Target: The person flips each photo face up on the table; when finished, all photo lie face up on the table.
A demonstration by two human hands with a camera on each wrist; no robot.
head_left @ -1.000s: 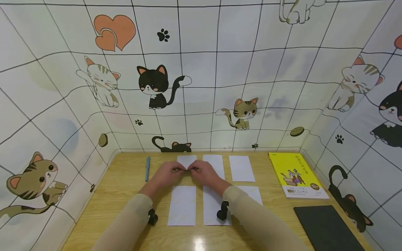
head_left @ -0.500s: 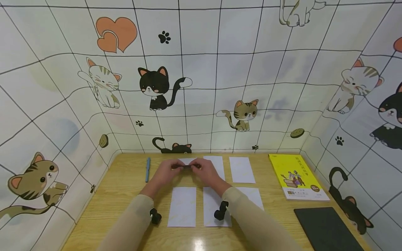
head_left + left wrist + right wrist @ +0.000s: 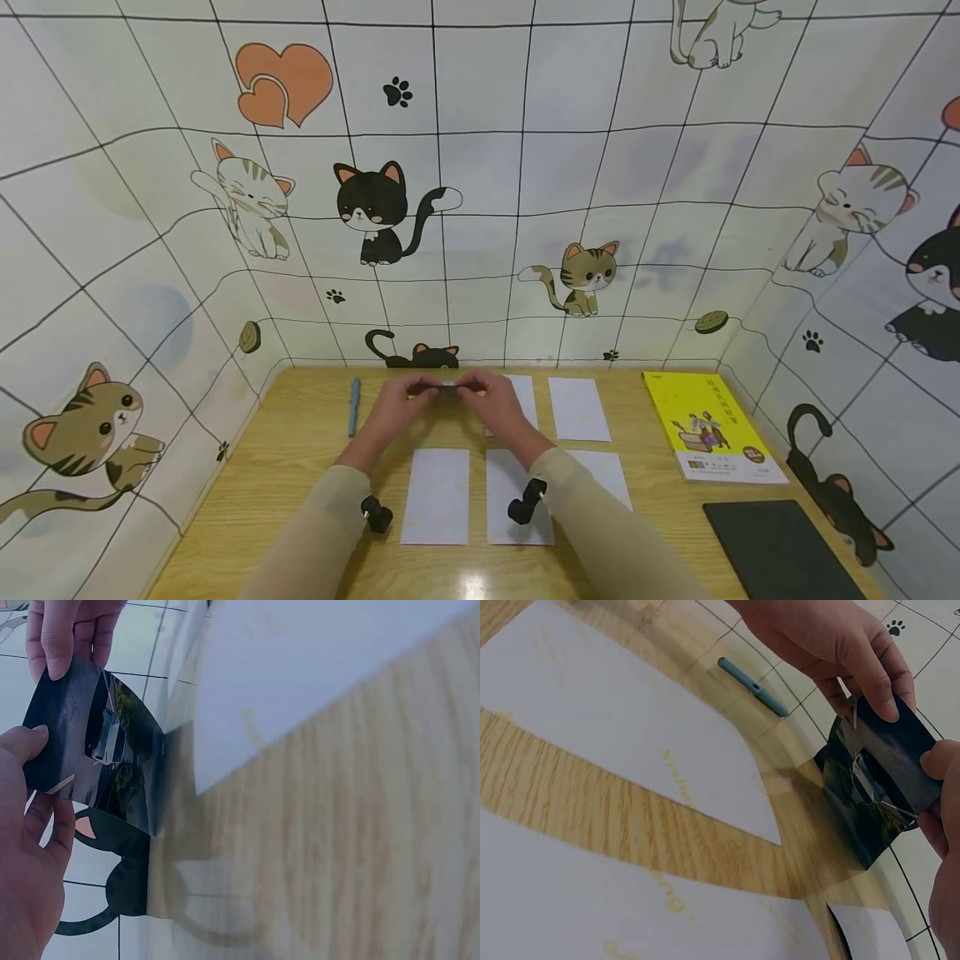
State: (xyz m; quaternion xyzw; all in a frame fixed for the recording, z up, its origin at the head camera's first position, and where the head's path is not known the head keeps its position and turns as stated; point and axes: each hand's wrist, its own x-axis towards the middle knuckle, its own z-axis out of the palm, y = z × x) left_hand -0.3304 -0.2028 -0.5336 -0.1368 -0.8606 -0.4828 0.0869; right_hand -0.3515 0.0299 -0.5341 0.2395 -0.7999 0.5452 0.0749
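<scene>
At the back of the table my left hand and right hand pinch a glossy photo print between thumbs and fingers, one hand at each side. In the left wrist view the photo print is bowed, its dark picture showing what looks like a vehicle and greenery. Its lower edge is right at the tabletop. From the right wrist view the same photo print stands tilted, with the right thumb on its near edge and the left thumb on the opposite one.
White cards with faint yellow lettering lie in two rows, several of them partly under my right arm. A blue pen lies left, a yellow book and a black flat board right. A cat-patterned wall encloses the table.
Both hands have moved slightly farther back with the print. The white surface seen behind the fingers earlier has dropped from view as the print tilted; its dark edge shows between the hands.
</scene>
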